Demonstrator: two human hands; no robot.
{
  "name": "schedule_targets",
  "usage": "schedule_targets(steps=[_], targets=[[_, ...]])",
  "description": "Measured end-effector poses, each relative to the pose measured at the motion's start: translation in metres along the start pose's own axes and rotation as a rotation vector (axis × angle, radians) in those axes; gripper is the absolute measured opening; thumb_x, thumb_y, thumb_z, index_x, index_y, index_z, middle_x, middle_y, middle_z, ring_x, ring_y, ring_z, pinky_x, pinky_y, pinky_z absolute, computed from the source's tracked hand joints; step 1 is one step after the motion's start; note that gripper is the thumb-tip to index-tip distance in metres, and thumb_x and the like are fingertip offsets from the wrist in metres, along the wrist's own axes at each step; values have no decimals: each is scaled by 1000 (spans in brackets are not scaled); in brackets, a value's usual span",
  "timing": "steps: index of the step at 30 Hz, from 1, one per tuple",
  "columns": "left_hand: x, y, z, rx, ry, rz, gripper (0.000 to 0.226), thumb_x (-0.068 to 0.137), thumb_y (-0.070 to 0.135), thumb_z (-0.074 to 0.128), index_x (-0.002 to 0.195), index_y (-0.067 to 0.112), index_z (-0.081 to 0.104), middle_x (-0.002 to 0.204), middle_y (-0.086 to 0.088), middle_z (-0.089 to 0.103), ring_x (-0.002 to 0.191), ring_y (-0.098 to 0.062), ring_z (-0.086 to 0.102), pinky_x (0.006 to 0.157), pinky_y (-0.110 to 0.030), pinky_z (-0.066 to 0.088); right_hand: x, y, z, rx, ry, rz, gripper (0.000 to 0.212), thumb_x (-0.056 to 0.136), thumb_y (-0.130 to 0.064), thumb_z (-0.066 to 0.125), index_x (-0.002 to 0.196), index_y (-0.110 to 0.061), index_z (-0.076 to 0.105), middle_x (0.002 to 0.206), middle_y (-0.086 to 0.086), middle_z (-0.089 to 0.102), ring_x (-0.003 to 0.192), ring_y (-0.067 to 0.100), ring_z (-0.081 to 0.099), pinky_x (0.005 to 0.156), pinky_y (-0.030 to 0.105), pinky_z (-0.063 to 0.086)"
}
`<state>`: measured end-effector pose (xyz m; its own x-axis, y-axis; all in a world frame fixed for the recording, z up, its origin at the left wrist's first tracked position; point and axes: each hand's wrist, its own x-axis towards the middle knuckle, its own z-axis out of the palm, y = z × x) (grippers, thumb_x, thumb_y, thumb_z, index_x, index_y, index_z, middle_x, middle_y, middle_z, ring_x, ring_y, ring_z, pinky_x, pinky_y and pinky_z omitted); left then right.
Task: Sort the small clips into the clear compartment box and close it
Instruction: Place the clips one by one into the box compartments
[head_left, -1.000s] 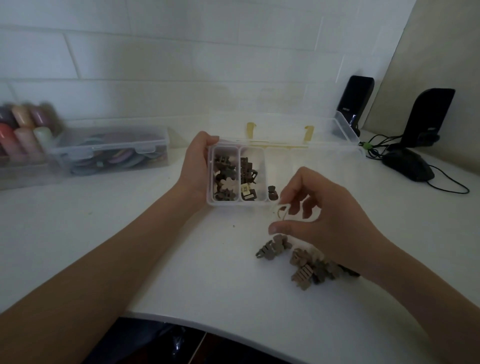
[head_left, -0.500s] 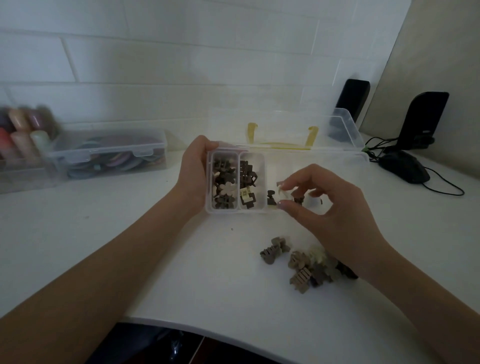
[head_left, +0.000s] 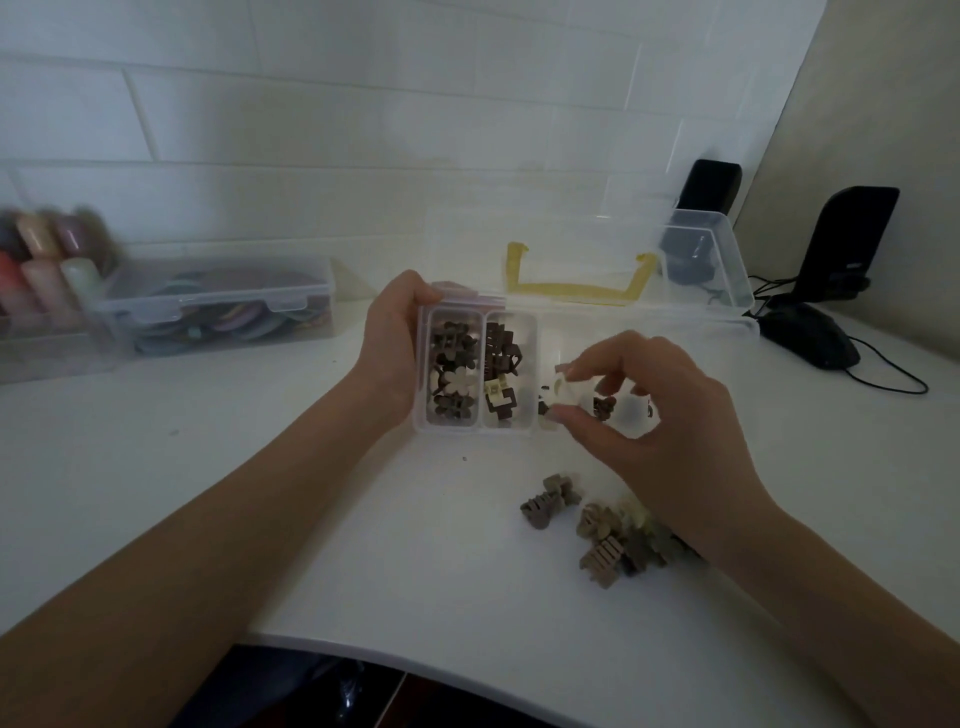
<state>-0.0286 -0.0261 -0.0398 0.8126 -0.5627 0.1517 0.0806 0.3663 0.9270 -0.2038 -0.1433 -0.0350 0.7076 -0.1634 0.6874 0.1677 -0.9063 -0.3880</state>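
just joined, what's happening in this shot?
A person is sorting small hair clips into a clear compartment box on a white table. The left hand grips the box's left end. The right hand pinches a cream clip over the third compartment. Two compartments hold clips; a loose pile waits on the table. The lid is open.

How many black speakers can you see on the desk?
2. One black speaker stands by the white wall behind the clear box lid; the other speaker stands farther right, behind the black mouse.
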Motion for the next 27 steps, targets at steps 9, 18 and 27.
schedule_targets(steps=[9,18,27], targets=[[6,7,-12,-10,-6,-24,22,54,24,48,65,12,61,62,-2,60,59,-19,54,65,-27,45,10,23,-18,94,144,165,18,79,-21,72,86,-23,56,98,-20,68,79,6,60,71,10,40],[2,20,-16,-53,-22,-60,23,54,25,40,67,11,52,55,0,56,52,-15,51,57,-17,44,7,22,-14,82,125,109,8,83,-19,67,88,-20,61,97,-24,64,80,6,60,73,7,38],[-2,9,-2,-80,-135,-35,26,57,25,39,67,8,56,60,-4,55,55,-17,50,57,-20,47,2,10,13,-204,65,-183,7,78,-28,66,79,-21,63,99,-11,71,87,13,55,78,32,39]])
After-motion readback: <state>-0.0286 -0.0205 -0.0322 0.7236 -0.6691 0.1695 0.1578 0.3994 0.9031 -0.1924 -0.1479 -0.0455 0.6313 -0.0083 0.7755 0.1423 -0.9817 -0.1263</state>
